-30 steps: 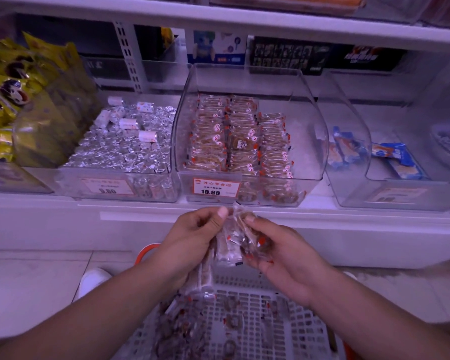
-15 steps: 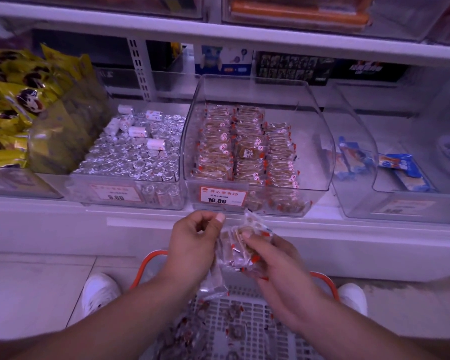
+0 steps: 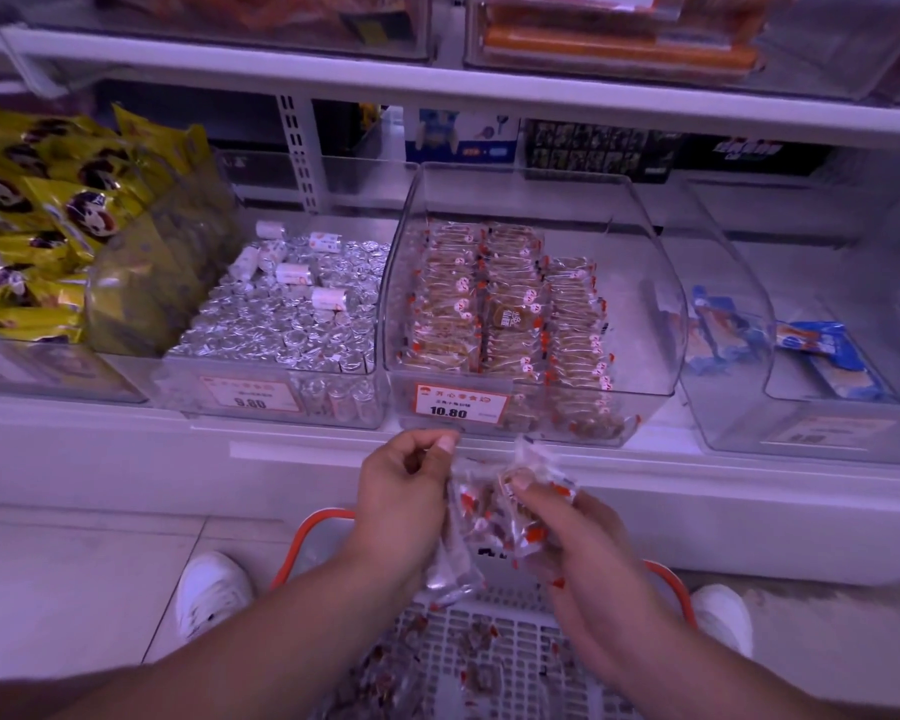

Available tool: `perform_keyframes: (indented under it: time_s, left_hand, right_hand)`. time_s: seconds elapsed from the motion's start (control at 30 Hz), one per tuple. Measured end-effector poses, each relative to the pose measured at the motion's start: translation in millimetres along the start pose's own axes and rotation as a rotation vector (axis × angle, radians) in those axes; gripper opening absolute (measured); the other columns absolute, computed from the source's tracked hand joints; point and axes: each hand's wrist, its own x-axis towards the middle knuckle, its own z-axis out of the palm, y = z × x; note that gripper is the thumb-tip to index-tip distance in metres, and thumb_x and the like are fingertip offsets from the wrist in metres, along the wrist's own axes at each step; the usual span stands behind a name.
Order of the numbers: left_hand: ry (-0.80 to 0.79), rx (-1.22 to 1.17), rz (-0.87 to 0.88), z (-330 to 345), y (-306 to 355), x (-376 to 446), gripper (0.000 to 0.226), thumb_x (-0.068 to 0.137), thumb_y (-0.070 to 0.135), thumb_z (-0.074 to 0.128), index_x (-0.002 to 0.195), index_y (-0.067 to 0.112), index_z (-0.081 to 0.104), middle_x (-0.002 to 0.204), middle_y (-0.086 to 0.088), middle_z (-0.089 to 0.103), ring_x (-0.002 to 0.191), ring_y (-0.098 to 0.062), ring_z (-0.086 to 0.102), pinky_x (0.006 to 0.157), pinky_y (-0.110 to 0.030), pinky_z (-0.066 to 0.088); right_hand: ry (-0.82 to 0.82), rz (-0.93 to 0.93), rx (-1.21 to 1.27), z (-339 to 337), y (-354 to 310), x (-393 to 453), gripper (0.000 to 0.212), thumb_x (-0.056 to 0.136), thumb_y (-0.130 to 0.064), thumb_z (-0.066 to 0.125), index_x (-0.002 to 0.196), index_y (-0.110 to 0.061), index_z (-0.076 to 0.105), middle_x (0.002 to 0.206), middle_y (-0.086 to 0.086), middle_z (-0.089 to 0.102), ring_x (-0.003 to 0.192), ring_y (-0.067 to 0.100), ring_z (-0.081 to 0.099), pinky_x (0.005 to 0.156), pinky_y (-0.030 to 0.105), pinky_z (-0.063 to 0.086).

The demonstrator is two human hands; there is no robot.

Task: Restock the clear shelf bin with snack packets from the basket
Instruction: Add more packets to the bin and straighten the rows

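A bunch of clear snack packets (image 3: 494, 511) with red marks is held between both hands, just below the shelf's front edge. My left hand (image 3: 401, 496) pinches the bunch from the left, and a packet hangs down under it. My right hand (image 3: 572, 532) grips the bunch from the right, thumb on top. Straight ahead stands the clear shelf bin (image 3: 645, 262) with rows of the same packets and a 10.80 price tag (image 3: 458, 401). Below my arms sits the white lattice basket (image 3: 510, 646) with orange handles and several loose packets.
Left of the target bin is a bin of silver-wrapped sweets (image 3: 292, 314), then yellow snack bags (image 3: 37, 220). A bin with blue packets (image 3: 739, 335) stands to the right. An upper shelf (image 3: 489, 90) overhangs. My white shoes (image 3: 211, 589) flank the basket on the tiled floor.
Both hands have kept hold of the packet bunch while shifting their fingers on it. The view has tilted so the shelf bins sit lower and closer, and my shoes have come into sight.
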Motion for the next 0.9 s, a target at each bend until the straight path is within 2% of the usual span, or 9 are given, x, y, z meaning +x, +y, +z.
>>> perform_keyframes:
  time_s: [0.13, 0.27, 0.37, 0.5, 0.57, 0.67, 0.7, 0.77, 0.9]
  left_hand:
    - [0.076, -0.112, 0.003, -1.4, 6.1, 0.2, 0.011, 0.097, 0.017, 0.062, 0.101, 0.014, 0.071, 0.089, -0.011, 0.072, 0.083, -0.021, 0.063, 0.085, -0.042, 0.053]
    - [0.111, -0.193, -0.024, -4.1, 8.6, 1.7, 0.011, 0.098, 0.015, 0.06, 0.101, 0.014, 0.07, 0.079, -0.011, 0.062, 0.075, -0.024, 0.052, 0.073, -0.039, 0.046]
    - [0.083, -0.19, -0.06, -8.7, 11.5, 4.6, 0.011, 0.097, 0.014, 0.062, 0.102, 0.016, 0.072, 0.081, -0.007, 0.068, 0.073, -0.02, 0.057, 0.072, -0.034, 0.05]
    - [-0.003, -0.226, -0.173, -10.7, 10.6, 7.1, 0.011, 0.096, 0.016, 0.063, 0.098, 0.019, 0.074, 0.077, -0.006, 0.071, 0.069, -0.021, 0.064, 0.075, -0.04, 0.055]
    - [-0.013, -0.19, -0.174, -8.9, 7.4, 6.4, 0.011, 0.096, 0.02, 0.064, 0.095, 0.019, 0.075, 0.067, -0.001, 0.069, 0.064, -0.019, 0.063, 0.072, -0.037, 0.055]
    - [0.048, -0.06, -0.029, -8.0, 3.0, 7.5, 0.017, 0.097, 0.029, 0.061, 0.095, 0.015, 0.071, 0.051, 0.01, 0.053, 0.045, -0.007, 0.047, 0.05, -0.022, 0.044]
    - [0.082, -0.044, 0.02, -8.7, 2.8, 8.4, 0.018, 0.098, 0.031, 0.06, 0.095, 0.016, 0.069, 0.049, 0.011, 0.049, 0.041, -0.006, 0.042, 0.043, -0.02, 0.039]
    - [0.135, -0.052, 0.076, -9.3, 3.8, 10.0, 0.018, 0.1, 0.031, 0.057, 0.095, 0.017, 0.066, 0.046, 0.01, 0.044, 0.035, -0.008, 0.038, 0.037, -0.019, 0.033]
    - [0.19, 0.085, 0.196, -6.3, 4.8, 13.4, 0.015, 0.1, 0.031, 0.055, 0.094, 0.021, 0.065, 0.05, 0.007, 0.049, 0.045, -0.014, 0.046, 0.047, -0.028, 0.039]
  right_hand:
    - [-0.043, 0.102, 0.059, 5.0, 7.8, -7.9, 0.013, 0.085, -0.014, 0.067, 0.077, -0.006, 0.074, 0.059, 0.005, 0.065, 0.049, 0.012, 0.063, 0.05, 0.024, 0.053]
    - [-0.088, 0.094, -0.077, 3.9, 7.1, -7.9, 0.017, 0.08, -0.019, 0.072, 0.096, -0.012, 0.074, 0.079, 0.009, 0.073, 0.065, 0.018, 0.069, 0.065, 0.035, 0.057]
    - [-0.157, 0.152, -0.091, 5.0, -0.9, -8.6, 0.021, 0.064, -0.022, 0.078, 0.079, -0.008, 0.076, 0.071, 0.014, 0.064, 0.058, 0.023, 0.064, 0.052, 0.029, 0.055]
    - [-0.15, 0.193, -0.047, 3.4, -7.7, -5.9, 0.032, 0.057, -0.021, 0.08, 0.081, 0.0, 0.074, 0.074, 0.017, 0.06, 0.062, 0.026, 0.059, 0.048, 0.032, 0.054]
    - [-0.153, 0.19, -0.014, 4.0, -9.7, -4.6, 0.035, 0.061, -0.017, 0.077, 0.089, 0.002, 0.073, 0.086, 0.025, 0.063, 0.073, 0.032, 0.062, 0.059, 0.041, 0.059]
    - [-0.074, 0.163, -0.004, 1.9, -8.4, -0.9, 0.042, 0.072, -0.014, 0.073, 0.105, 0.011, 0.064, 0.103, 0.033, 0.06, 0.095, 0.042, 0.059, 0.087, 0.065, 0.052]
    - [-0.057, 0.137, 0.013, 1.8, -8.4, -0.1, 0.039, 0.078, -0.011, 0.071, 0.108, 0.012, 0.062, 0.107, 0.033, 0.061, 0.1, 0.044, 0.061, 0.087, 0.064, 0.053]
    - [-0.056, 0.096, 0.056, 2.2, -7.7, -0.4, 0.034, 0.082, -0.011, 0.069, 0.109, 0.009, 0.063, 0.112, 0.034, 0.065, 0.102, 0.047, 0.066, 0.075, 0.051, 0.059]
    - [-0.059, 0.07, 0.023, 7.1, -5.2, -5.3, 0.032, 0.072, -0.021, 0.075, 0.095, 0.0, 0.071, 0.1, 0.031, 0.068, 0.088, 0.038, 0.072, 0.066, 0.038, 0.059]
